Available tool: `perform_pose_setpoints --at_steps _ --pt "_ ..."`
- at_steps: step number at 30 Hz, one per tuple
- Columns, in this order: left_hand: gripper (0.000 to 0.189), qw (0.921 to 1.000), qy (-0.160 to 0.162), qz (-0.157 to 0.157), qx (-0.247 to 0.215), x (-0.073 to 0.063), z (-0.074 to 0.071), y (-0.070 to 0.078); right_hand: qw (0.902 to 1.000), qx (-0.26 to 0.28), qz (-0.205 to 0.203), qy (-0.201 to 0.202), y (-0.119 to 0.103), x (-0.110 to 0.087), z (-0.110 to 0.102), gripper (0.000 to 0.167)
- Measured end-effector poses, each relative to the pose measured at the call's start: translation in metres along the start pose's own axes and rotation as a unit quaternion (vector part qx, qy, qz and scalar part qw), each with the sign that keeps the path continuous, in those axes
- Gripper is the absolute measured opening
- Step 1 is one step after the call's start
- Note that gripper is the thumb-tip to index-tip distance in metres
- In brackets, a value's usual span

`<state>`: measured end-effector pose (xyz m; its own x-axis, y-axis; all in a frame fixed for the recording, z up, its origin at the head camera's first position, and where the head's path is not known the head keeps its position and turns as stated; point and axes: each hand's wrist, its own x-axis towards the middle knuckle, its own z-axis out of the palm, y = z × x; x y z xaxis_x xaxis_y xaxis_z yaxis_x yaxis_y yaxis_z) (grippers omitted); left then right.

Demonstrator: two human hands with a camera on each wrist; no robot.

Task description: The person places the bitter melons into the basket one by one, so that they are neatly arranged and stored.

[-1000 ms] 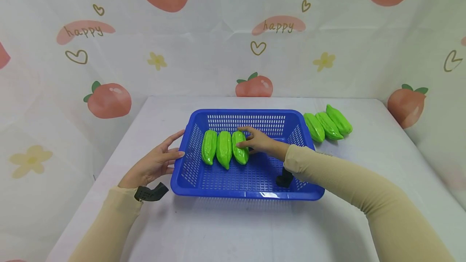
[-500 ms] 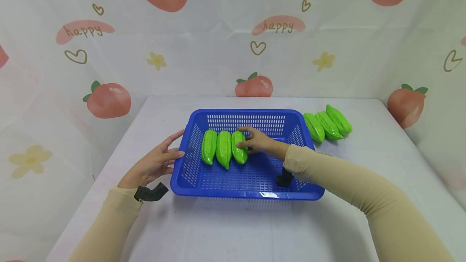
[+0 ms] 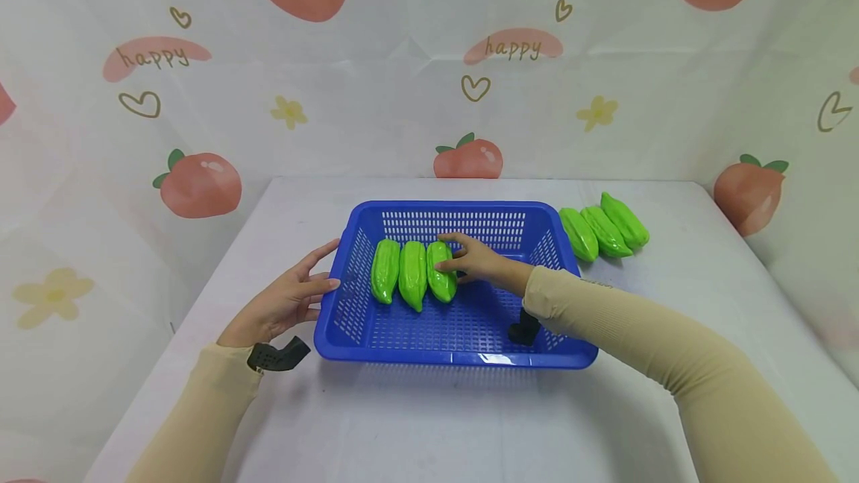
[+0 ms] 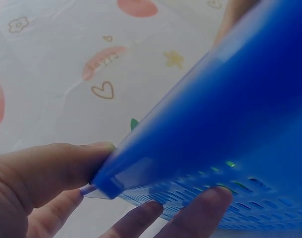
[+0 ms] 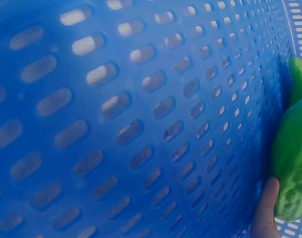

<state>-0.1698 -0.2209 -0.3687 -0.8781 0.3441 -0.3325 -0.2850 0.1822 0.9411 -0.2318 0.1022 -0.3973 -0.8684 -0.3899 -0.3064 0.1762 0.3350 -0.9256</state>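
A blue slotted plastic basket [image 3: 443, 358] stands on the table, its left rim between the thumb and fingers of my left hand [image 3: 285, 300]. In the left wrist view the thumb [image 4: 57, 166] lies at the rim and fingertips touch the slotted wall below. Three glossy green bitter melons lie side by side in the basket's left half: a left one [image 3: 385, 272], a middle one [image 3: 412, 278] and a right one [image 3: 440, 285]. My right hand [image 3: 479, 259] reaches inside and grips the right bitter melon, its bumpy skin [image 5: 294, 168] visible in the right wrist view.
Outside the basket's right rim, three more bitter melons [image 3: 606, 231] lie on the white table [image 3: 416, 431]. A fruit-printed cloth [image 3: 376, 110] hangs behind. Black wrist mounts [image 3: 278, 355] sit on both arms; the right one hangs inside the basket.
The bitter melon under my right hand has shifted very slightly left, towards the middle one. Both hands and the basket otherwise stay in place.
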Motion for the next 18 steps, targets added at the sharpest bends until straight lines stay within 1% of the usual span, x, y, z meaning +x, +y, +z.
perform_pose_setpoints --at_steps 6,12,14,18 --pt "0.082 1.0000 0.002 -0.001 0.002 0.0009 -0.0003 -0.0011 1.0000 -0.001 0.005 0.003 0.0004 0.0013 -0.0001 0.066" --pt "0.082 1.0000 0.002 0.000 0.002 0.0014 -0.0005 -0.0010 1.0000 0.002 -0.003 -0.005 0.0043 0.0032 -0.0021 0.066" --pt "0.082 1.0000 0.003 0.000 0.002 0.0014 -0.0004 -0.0010 0.9998 0.001 -0.015 -0.010 0.0075 0.0050 -0.0042 0.067" --pt "0.082 1.0000 0.004 0.001 0.002 0.0012 -0.0002 -0.0010 0.9998 0.002 -0.015 -0.011 0.0065 0.0040 -0.0042 0.068"
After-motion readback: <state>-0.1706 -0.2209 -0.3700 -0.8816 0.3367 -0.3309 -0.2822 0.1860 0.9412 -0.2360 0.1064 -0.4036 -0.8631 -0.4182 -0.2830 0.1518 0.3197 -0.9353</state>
